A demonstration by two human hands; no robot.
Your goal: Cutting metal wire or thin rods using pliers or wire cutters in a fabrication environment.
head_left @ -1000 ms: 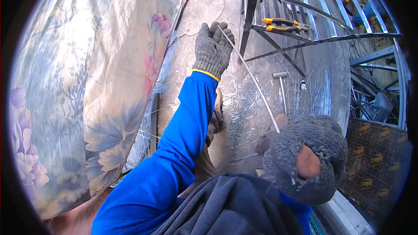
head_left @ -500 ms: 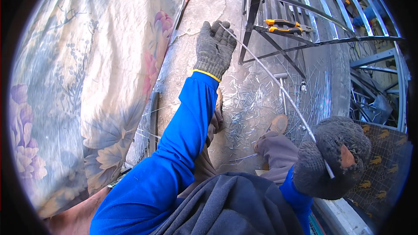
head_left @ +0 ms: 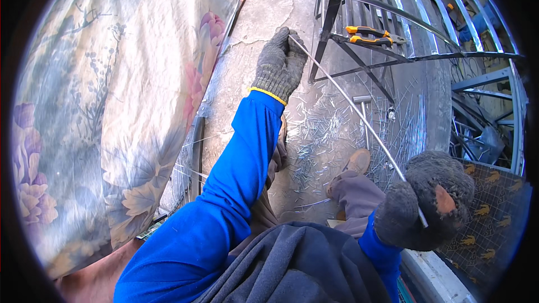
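**Both gloves clamped on one long wire**

Fingers of the left hand [head_left: 279,67] are curled shut round the far end of a thin steel wire [head_left: 359,113], arm stretched out over the concrete. The right hand [head_left: 429,202] is fisted on the near end, close to the camera, with a short tail of wire poking out below the glove. The wire runs diagonally between them, slightly bowed. Compared with a second ago, the right hand has pulled down and to the right, so more wire shows between the gloves; the left has barely shifted. Below the wire, cut wire bits [head_left: 317,140] litter the ground beside a hammer [head_left: 364,113]. Pliers [head_left: 370,35] with orange grips lie on the metal rack [head_left: 393,0], a flowered cloth [head_left: 112,106] hangs left.
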